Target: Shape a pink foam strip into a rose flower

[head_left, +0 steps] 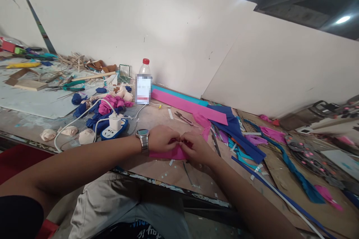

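Observation:
My left hand [162, 140], with a metal-band watch [143, 139] on the wrist, is closed in a pinch on a piece of bright pink cloth [169, 154]. My right hand [198, 148] pinches the same piece, its fingertips meeting those of the left. Between and below both hands the pink cloth lies low over the table [157, 170]. The exact grip point is partly hidden by the fingers. Behind the hands lie small scissors [184, 118] and a long folded pink strip [190, 106].
A red-capped bottle [145, 69] stands near the wall. To the left are a blue-edged power strip [113, 130] with white cables, rolled cream rosettes [86, 136] and crumpled blue and pink pieces [110, 104]. Blue cloth [238, 134] and a teal braid [291, 166] lie right.

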`<state>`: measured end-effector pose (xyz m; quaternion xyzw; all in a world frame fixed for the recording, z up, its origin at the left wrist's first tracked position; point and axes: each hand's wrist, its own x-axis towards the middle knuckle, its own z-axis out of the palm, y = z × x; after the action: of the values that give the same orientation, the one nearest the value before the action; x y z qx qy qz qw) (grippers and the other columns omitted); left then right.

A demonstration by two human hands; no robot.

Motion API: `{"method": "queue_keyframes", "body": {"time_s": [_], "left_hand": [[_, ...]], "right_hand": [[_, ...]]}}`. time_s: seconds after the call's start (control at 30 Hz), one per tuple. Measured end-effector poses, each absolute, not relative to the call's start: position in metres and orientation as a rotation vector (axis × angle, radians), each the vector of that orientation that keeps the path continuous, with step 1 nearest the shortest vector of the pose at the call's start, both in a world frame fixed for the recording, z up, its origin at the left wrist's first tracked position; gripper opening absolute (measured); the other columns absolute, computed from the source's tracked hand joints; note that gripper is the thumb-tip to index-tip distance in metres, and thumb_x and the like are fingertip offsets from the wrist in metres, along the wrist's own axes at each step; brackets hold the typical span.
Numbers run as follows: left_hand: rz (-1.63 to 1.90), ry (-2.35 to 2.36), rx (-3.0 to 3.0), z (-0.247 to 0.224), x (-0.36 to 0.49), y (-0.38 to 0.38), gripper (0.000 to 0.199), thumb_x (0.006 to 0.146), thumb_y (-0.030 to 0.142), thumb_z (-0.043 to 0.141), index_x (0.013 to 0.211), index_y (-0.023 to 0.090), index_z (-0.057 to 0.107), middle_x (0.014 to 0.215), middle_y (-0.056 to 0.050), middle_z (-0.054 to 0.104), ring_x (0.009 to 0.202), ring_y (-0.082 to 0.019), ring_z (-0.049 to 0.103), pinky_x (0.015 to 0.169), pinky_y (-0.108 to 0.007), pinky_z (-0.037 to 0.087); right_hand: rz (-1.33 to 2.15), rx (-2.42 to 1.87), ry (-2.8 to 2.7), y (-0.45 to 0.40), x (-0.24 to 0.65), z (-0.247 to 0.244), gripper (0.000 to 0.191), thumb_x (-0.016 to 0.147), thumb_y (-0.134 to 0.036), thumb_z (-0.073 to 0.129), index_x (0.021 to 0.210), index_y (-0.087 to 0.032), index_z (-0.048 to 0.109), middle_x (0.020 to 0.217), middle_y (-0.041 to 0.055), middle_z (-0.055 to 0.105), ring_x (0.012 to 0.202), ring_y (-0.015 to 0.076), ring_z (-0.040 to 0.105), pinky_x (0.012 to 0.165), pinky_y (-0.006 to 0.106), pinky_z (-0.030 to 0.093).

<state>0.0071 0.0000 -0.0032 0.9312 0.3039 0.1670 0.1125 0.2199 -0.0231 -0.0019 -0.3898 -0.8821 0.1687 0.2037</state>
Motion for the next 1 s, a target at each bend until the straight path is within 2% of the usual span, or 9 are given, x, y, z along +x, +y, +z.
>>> {"method": "queue_keyframes", "body": {"time_s": [0.53,0.77,1.0], "left_hand": [[0.528,0.959,2.666,0.0028,0.0051,0.0004,0.029,0.094,0.039,0.047,0.093,0.022,0.071,0.088,-0.002,0.074,0.079,-0.018,0.063,0.065,-0.030,0.034],[0.604,0.927,2.596,0.0004,0.0048,0.0024,0.029,0.094,0.039,0.048,0.088,0.022,0.070,0.082,-0.001,0.072,0.073,-0.015,0.058,0.063,-0.028,0.031],[0.599,0.945,2.582,0.0015,0.0039,0.0018,0.030,0.094,0.038,0.048,0.087,0.021,0.071,0.080,-0.001,0.072,0.071,-0.014,0.057,0.063,-0.028,0.030]], "right_hand": [[0.395,-1.173,-2.367,-0.0220,0.2169,-0.0002,0.013,0.089,-0.019,0.055,0.079,-0.019,0.062,0.076,0.0038,0.066,0.074,0.0182,0.058,0.069,0.032,0.041],[0.395,-1.103,-2.372,-0.0229,0.2160,0.0036,0.016,0.094,-0.025,0.054,0.084,-0.020,0.065,0.079,0.0038,0.069,0.077,0.0184,0.059,0.072,0.032,0.042],[0.350,-1.132,-2.398,-0.0221,0.2154,0.0026,0.020,0.097,-0.026,0.053,0.081,-0.020,0.063,0.078,0.0036,0.068,0.077,0.0187,0.058,0.074,0.033,0.040]]}}
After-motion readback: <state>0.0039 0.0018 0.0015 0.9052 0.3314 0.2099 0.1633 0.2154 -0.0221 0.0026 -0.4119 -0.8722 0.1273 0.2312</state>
